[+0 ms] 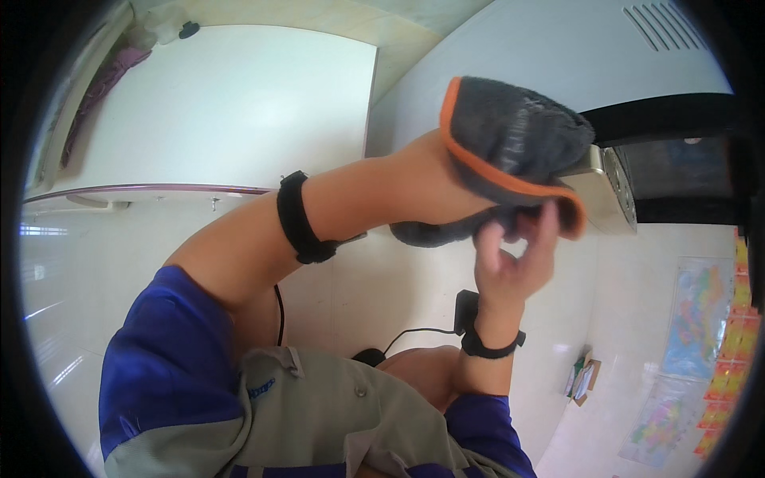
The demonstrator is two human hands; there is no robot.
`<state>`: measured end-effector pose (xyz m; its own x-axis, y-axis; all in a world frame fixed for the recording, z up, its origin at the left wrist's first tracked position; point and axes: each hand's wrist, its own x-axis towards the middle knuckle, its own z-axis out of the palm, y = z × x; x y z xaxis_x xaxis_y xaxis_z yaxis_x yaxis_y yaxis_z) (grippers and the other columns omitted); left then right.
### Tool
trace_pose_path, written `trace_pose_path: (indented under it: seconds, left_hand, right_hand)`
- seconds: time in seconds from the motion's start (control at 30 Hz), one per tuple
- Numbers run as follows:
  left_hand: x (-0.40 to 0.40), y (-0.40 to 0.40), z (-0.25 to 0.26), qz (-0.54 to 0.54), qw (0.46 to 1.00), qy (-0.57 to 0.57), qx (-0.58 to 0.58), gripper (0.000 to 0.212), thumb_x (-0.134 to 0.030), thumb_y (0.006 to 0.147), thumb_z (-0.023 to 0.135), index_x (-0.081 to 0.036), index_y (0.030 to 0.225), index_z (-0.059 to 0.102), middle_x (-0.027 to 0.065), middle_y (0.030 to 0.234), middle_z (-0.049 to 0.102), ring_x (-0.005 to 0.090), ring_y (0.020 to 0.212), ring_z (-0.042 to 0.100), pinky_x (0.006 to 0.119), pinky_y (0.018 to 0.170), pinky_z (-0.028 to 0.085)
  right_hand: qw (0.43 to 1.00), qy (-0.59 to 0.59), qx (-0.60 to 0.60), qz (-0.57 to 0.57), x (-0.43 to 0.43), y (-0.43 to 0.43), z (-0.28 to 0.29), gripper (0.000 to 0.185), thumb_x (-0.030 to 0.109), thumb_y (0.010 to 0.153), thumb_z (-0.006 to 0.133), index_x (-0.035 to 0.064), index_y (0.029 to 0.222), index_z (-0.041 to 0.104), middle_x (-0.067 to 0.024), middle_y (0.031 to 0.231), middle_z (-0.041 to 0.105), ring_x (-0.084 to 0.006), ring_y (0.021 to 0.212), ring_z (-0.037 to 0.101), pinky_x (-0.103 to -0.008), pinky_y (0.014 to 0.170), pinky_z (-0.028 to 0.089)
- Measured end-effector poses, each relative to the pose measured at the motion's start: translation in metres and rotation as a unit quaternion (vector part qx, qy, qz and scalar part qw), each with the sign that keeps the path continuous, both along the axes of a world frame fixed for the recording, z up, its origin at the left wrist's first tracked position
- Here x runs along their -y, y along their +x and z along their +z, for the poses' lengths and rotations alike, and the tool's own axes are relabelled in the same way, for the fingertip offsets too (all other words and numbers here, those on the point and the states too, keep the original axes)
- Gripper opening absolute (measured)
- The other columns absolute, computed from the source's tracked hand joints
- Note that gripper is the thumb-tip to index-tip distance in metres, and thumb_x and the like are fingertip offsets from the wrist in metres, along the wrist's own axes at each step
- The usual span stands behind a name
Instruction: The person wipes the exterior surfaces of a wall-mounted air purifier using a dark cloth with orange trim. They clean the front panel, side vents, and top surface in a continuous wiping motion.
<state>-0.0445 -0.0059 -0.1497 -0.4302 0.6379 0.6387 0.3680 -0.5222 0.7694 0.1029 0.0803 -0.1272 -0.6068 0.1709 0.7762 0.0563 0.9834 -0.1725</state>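
A dark grey plush cloth [520, 128] with an orange border is wrapped over my left hand [463, 176], held up toward the upper right. The cloth hides the fingers of that hand; its wrist and lower back show. Below the orange edge, my right hand [515, 266] reaches up with its fingers at the underside of the folded cloth. Thumb and one finger are spread, blurred, and other fingertips go out of sight among the folds. Just behind the cloth stands a gold-coloured metal box [606, 191] with round parts on its side face.
A pale appliance panel [538, 42] with vent slots adjoins a black frame [663, 119]. A white tabletop [251, 107] lies at upper left, with a purple cloth [107, 89] along its edge. Wall maps [696, 316] hang at right. Papers fill a small box [583, 379]. Cables trail near my body.
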Motion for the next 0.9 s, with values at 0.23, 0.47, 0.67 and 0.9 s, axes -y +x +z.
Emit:
trace_pose_path:
  seconds: [0.23,0.47,0.67,0.9]
  left_hand:
    - [0.000,0.018,-0.018,0.039,0.997,0.055,0.039,0.026,-0.015,0.086,0.069,-0.005,0.109,0.063,0.0088,0.095,0.068,0.0169,0.082,0.064,0.031,0.073,0.053]
    - [0.000,0.009,0.009,0.033,0.999,-0.007,-0.031,0.023,-0.022,0.090,0.065,-0.006,0.107,0.066,0.0081,0.088,0.070,0.0188,0.080,0.066,0.031,0.068,0.053]
    - [0.000,0.012,0.001,0.171,0.968,0.135,-0.126,0.029,-0.013,0.083,0.071,-0.005,0.110,0.063,0.0084,0.095,0.068,0.0230,0.084,0.065,0.033,0.074,0.053]
    - [-0.005,0.013,-0.004,0.100,0.981,0.079,-0.149,0.043,-0.012,0.082,0.070,-0.006,0.124,0.061,0.0109,0.120,0.063,0.0279,0.107,0.060,0.037,0.093,0.048]
  right_hand:
    - [0.996,-0.016,0.075,0.043,-0.005,0.009,-0.015,0.058,0.001,0.071,0.067,-0.0050,0.127,0.055,-0.0120,0.080,0.064,-0.0213,0.061,0.061,-0.0284,0.059,0.052]
    - [0.998,-0.044,0.053,-0.003,0.000,0.010,0.007,0.063,0.000,0.071,0.067,-0.0037,0.132,0.052,-0.0116,0.083,0.064,-0.0195,0.063,0.061,-0.0275,0.060,0.052]
    - [0.997,-0.012,0.075,0.014,-0.006,0.010,-0.009,0.060,0.001,0.074,0.067,-0.0030,0.132,0.052,-0.0136,0.086,0.064,-0.0214,0.068,0.062,-0.0292,0.059,0.052]
    - [0.997,-0.036,0.072,0.020,-0.012,0.017,0.000,0.065,-0.001,0.072,0.066,-0.0019,0.134,0.049,-0.0129,0.088,0.064,-0.0223,0.068,0.063,-0.0298,0.059,0.053]
